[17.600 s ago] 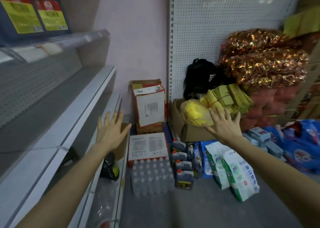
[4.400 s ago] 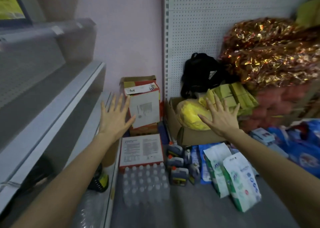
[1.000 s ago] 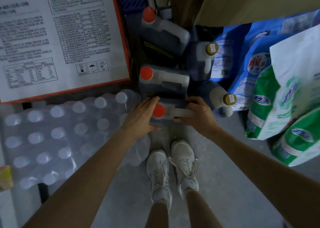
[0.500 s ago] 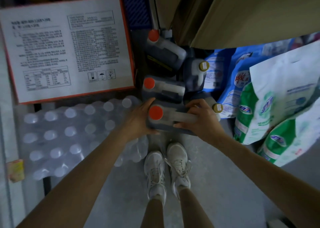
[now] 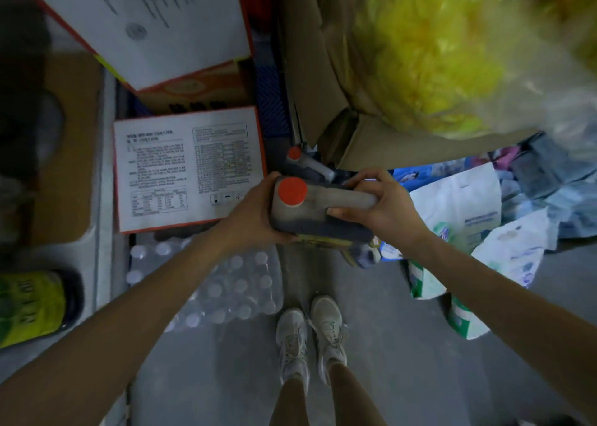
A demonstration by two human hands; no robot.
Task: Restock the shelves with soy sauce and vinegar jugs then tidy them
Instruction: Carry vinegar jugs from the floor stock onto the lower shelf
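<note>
Mid-frame, a red-capped jug (image 5: pixel 310 212) is held above the floor, right hand (image 5: pixel 384 205) fingers curled round its handle, left hand (image 5: pixel 255 218) gripping its side; best kept upright, supported underneath, toward the left-edge shelf (image 5: pixel 103 183).

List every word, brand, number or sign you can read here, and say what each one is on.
No text here reads clearly.
On the lower carton: blocks of print and a table, too small.
On the upper carton: lines of print, blurred.
On the bottle: dark letters on green-yellow, blurred.
On the white bag: blue print, blurred.
On the jug: only a yellow label edge, unreadable.
</note>
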